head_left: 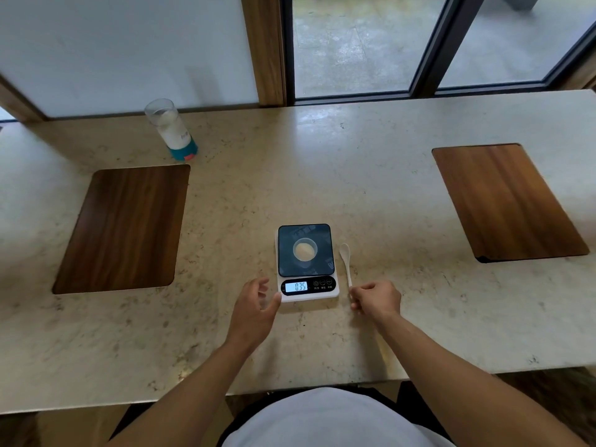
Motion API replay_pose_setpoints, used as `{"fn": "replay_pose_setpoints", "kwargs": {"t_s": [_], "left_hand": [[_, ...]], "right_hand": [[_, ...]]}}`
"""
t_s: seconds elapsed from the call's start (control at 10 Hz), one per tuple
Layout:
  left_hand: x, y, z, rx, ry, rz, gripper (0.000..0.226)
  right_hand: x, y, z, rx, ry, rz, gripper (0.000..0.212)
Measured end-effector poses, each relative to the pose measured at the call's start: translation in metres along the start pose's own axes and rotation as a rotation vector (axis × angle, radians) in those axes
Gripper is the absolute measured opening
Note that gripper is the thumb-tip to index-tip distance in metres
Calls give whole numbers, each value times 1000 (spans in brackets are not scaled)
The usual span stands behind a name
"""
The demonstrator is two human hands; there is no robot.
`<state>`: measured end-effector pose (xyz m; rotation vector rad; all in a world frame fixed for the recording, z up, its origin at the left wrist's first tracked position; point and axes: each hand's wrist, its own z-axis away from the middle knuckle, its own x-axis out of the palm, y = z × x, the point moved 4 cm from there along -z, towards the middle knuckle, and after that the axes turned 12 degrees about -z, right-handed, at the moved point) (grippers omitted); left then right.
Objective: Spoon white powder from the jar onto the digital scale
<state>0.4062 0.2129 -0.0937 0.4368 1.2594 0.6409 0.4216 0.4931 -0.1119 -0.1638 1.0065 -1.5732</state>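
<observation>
**One scale, one spoon, one jar, two hands**

On the stone counter (322, 150), one digital scale (306, 262) at centre, display reading 035. On its dark platform, one small clear cup (305, 250) with a little pale powder (304, 250) inside. Just beside the scale at 3 o'clock, one white spoon (346, 262) lying flat, bowl toward 12, handle toward 6. Far off at 10 o'clock from the scale, one clear jar (171, 129) of white powder standing upside down on its teal lid, near the window. Two wooden boards set into the counter: one (124, 227) at 9 o'clock, one (506, 201) at 2 o'clock.

Left hand (254, 309) at 7 o'clock of the scale, loosely open, fingers spread and curled, thumb tip touching the scale's near left corner, holding nothing. Right hand (377, 298) at 5 o'clock, curled nearly closed, fingertips at the end of the spoon's handle; actual grip on it unclear.
</observation>
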Motion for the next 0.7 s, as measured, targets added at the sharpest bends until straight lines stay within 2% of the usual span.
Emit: {"fn": "replay_pose_setpoints", "kwargs": {"t_s": [0.5,0.7], "left_hand": [[-4,0,-9,8,15,-39,41],[-22,16,-33,41,90,-90,46]], "right_hand": [[-2,-15,-3,-92,-11,-45,17],[-5,-62,-1,-186,-120,-115,14]]}}
